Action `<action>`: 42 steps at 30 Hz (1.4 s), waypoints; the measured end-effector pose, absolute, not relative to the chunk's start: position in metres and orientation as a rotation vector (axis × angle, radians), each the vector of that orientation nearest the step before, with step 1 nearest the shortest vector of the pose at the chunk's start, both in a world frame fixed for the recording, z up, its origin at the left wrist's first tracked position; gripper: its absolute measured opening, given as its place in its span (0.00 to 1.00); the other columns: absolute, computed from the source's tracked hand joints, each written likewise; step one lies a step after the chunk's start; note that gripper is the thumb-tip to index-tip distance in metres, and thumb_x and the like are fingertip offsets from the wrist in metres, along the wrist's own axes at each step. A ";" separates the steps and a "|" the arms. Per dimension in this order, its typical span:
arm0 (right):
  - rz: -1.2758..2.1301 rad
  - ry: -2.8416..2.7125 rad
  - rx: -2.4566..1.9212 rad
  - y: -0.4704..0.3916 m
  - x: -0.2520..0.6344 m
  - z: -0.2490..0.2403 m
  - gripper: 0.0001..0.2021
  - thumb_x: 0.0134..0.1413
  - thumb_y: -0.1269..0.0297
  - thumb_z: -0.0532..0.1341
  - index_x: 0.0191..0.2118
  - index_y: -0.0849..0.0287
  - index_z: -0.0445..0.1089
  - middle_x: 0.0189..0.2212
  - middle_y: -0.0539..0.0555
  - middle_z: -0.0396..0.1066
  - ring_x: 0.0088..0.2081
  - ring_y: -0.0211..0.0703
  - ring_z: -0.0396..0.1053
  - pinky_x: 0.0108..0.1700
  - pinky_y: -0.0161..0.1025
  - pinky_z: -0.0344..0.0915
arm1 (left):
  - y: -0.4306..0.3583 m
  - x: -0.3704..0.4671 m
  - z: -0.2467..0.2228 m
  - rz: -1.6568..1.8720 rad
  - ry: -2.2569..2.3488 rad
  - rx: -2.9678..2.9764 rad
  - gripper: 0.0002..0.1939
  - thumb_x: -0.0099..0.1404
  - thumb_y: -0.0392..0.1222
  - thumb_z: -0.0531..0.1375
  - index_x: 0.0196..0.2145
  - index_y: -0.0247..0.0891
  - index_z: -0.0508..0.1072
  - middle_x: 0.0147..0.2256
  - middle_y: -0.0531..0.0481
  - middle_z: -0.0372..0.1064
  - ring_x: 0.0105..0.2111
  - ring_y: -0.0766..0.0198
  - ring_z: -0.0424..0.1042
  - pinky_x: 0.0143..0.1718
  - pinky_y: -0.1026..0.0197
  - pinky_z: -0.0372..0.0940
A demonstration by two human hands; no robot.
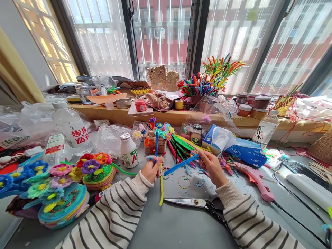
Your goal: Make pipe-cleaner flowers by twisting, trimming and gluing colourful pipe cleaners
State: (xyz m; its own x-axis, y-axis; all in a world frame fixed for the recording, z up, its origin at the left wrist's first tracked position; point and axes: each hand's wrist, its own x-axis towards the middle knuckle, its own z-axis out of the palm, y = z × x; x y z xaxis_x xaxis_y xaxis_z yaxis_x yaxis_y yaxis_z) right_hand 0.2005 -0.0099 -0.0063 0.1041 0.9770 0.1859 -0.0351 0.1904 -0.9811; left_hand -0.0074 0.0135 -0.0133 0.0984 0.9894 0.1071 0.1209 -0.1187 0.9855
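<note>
Left hand [151, 169]: thumb and fingers closed, pinching an upright blue stem [156, 143] near its lower end; a pink-and-light-blue bit [152, 158] sits at the fingertips, a yellow stem [162, 193] hangs just below. Right hand [212, 167]: thumb and forefinger pinched together on the far end of a blue strip [181, 165], which slants down across the gap toward the left fingers; can't tell if strip and upright stem are one piece. Both hands are raised over the grey table [178, 230]. Green stem [124, 170] runs from the flowers at left to behind the left cuff; its end is hidden. Below the hands: scissors [184, 202] lying flat, handles partly behind the right sleeve; a thin ring [184, 182] and blue scraps [199, 184] between the hands. Just beyond: flower box [151, 147], loose stems [181, 143] fanned beside it, white bottle [129, 150] on its left. Right of the right hand: pink glue gun [258, 180] with cord, blue tissue pack [245, 151] behind it. Left: two clusters of fuzzy flowers on coiled bases, one green-topped [100, 178], one light blue [62, 209]. Farther back, on the sill [109, 116]: red tub [140, 104], bunched colored stems [198, 86], lidded jars [261, 103].
</note>
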 end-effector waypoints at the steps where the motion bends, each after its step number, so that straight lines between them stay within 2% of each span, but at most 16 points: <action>1: 1.028 -1.238 -1.095 -0.011 0.199 -0.006 0.16 0.42 0.53 0.54 0.17 0.60 0.54 0.12 0.43 0.48 0.13 0.28 0.44 0.15 0.30 0.40 | 0.013 -0.006 -0.013 1.099 1.128 1.424 0.19 0.46 0.57 0.50 0.20 0.36 0.61 0.05 0.63 0.48 0.05 0.74 0.46 0.07 0.68 0.43; 4: 1.072 -1.393 -1.107 -0.013 0.195 -0.005 0.13 0.41 0.56 0.55 0.19 0.61 0.58 0.13 0.44 0.52 0.13 0.27 0.46 0.15 0.29 0.42 | 0.011 -0.004 -0.013 0.943 1.038 1.431 0.22 0.46 0.60 0.48 0.19 0.36 0.60 0.05 0.64 0.42 0.06 0.76 0.42 0.08 0.69 0.40; 7: 1.123 -1.481 -1.079 -0.015 0.194 -0.005 0.11 0.42 0.57 0.55 0.22 0.62 0.60 0.14 0.45 0.55 0.14 0.28 0.50 0.16 0.28 0.46 | 0.005 -0.002 -0.012 0.767 1.007 1.465 0.23 0.47 0.61 0.46 0.17 0.36 0.60 0.04 0.64 0.41 0.05 0.76 0.41 0.08 0.69 0.38; 14: 1.142 -1.446 -0.992 -0.013 0.193 -0.005 0.08 0.43 0.61 0.56 0.26 0.61 0.61 0.16 0.44 0.56 0.16 0.28 0.53 0.18 0.29 0.52 | -0.003 0.002 -0.019 0.489 0.890 1.519 0.24 0.47 0.58 0.49 0.19 0.31 0.67 0.09 0.58 0.55 0.09 0.75 0.55 0.11 0.70 0.50; 19: 1.106 -1.502 -0.938 -0.015 0.189 -0.002 0.06 0.45 0.64 0.54 0.30 0.61 0.61 0.18 0.45 0.58 0.19 0.29 0.56 0.22 0.30 0.56 | -0.003 0.001 -0.019 0.344 0.800 1.473 0.25 0.50 0.58 0.47 0.18 0.31 0.66 0.03 0.61 0.47 0.04 0.76 0.47 0.06 0.71 0.45; 26: 1.007 -1.488 -0.836 -0.017 0.181 -0.001 0.06 0.45 0.68 0.54 0.33 0.59 0.59 0.30 0.51 0.58 0.31 0.36 0.60 0.27 0.33 0.65 | -0.003 0.001 -0.019 0.322 0.744 1.307 0.26 0.51 0.58 0.45 0.16 0.31 0.65 0.02 0.62 0.43 0.02 0.76 0.43 0.03 0.71 0.43; 29: 0.932 -1.444 -0.881 -0.018 0.178 0.000 0.09 0.43 0.69 0.54 0.35 0.58 0.57 0.33 0.52 0.58 0.31 0.36 0.60 0.28 0.33 0.66 | -0.004 0.002 -0.019 0.293 0.717 1.289 0.26 0.51 0.58 0.45 0.15 0.31 0.65 0.02 0.61 0.43 0.02 0.76 0.41 0.03 0.71 0.42; 34: 0.867 -1.445 -0.959 -0.021 0.178 0.004 0.18 0.44 0.69 0.54 0.44 0.55 0.53 0.36 0.53 0.58 0.24 0.32 0.59 0.23 0.31 0.65 | -0.005 0.000 -0.017 0.207 0.700 1.312 0.26 0.52 0.57 0.44 0.13 0.32 0.65 0.01 0.61 0.41 0.02 0.76 0.40 0.03 0.70 0.40; 39: 0.850 -1.578 -0.996 -0.019 0.183 0.003 0.08 0.45 0.68 0.52 0.35 0.59 0.61 0.29 0.51 0.61 0.22 0.32 0.59 0.22 0.30 0.61 | -0.004 0.000 -0.016 0.152 0.704 1.341 0.26 0.51 0.58 0.44 0.13 0.33 0.64 0.01 0.61 0.41 0.02 0.75 0.41 0.03 0.69 0.41; 42: 0.812 -1.545 -1.035 -0.018 0.186 0.002 0.06 0.45 0.68 0.53 0.33 0.60 0.62 0.27 0.50 0.61 0.22 0.33 0.59 0.22 0.31 0.61 | -0.004 0.002 -0.014 0.320 0.773 1.434 0.23 0.49 0.58 0.47 0.18 0.33 0.64 0.05 0.60 0.50 0.05 0.75 0.49 0.07 0.69 0.49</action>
